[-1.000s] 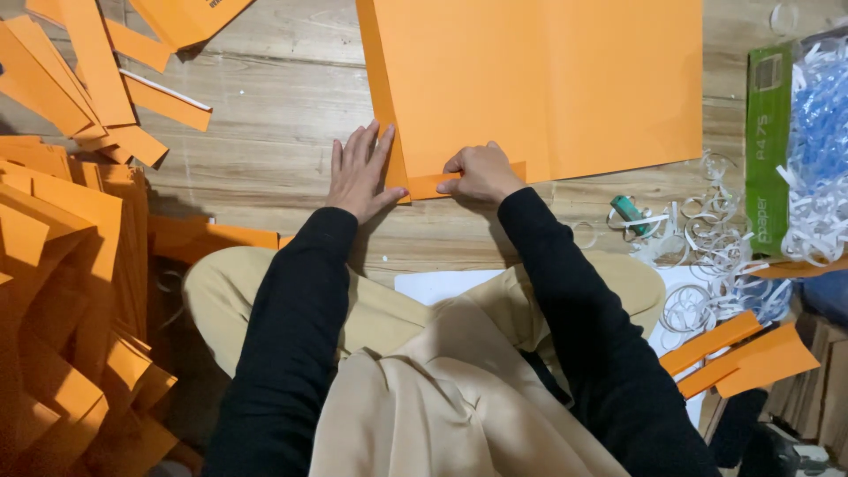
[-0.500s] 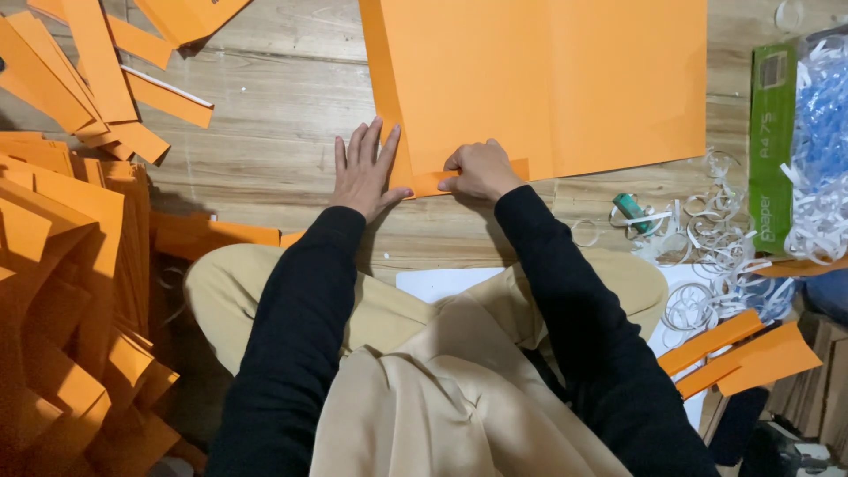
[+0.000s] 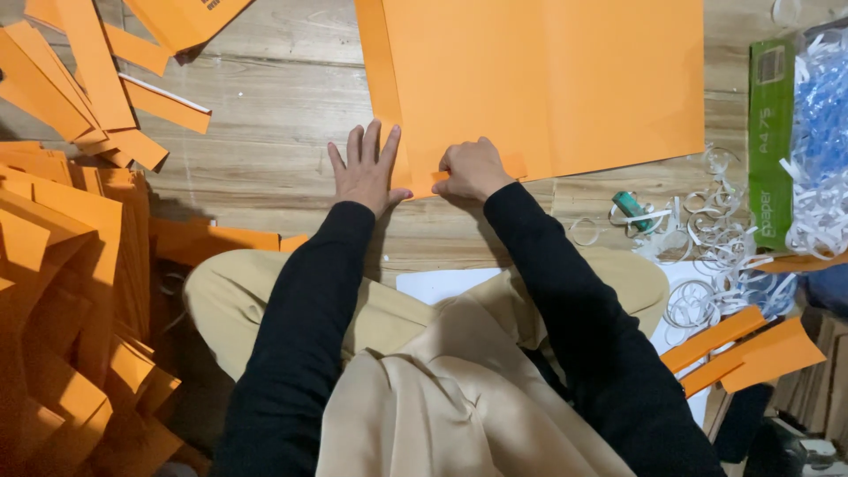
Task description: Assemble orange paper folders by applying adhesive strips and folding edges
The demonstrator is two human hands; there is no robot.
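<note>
A large orange paper sheet (image 3: pixel 548 79) lies flat on the wooden floor (image 3: pixel 265 115) in front of me. My left hand (image 3: pixel 365 168) rests flat with fingers spread on the sheet's near left corner. My right hand (image 3: pixel 473 168) is curled over the folded near edge of the sheet, pinching or pressing the narrow folded strip. Both arms wear black sleeves.
Heaps of orange paper pieces (image 3: pixel 62 291) fill the left side, with more strips (image 3: pixel 97 88) at the top left. To the right lie white curled paper trimmings (image 3: pixel 707 238), a small green tape roll (image 3: pixel 629 205), a green paper package (image 3: pixel 770 141) and orange strips (image 3: pixel 751 349).
My right hand has shifted slightly left along the folded near edge. The left hand has stayed flat on the corner.
</note>
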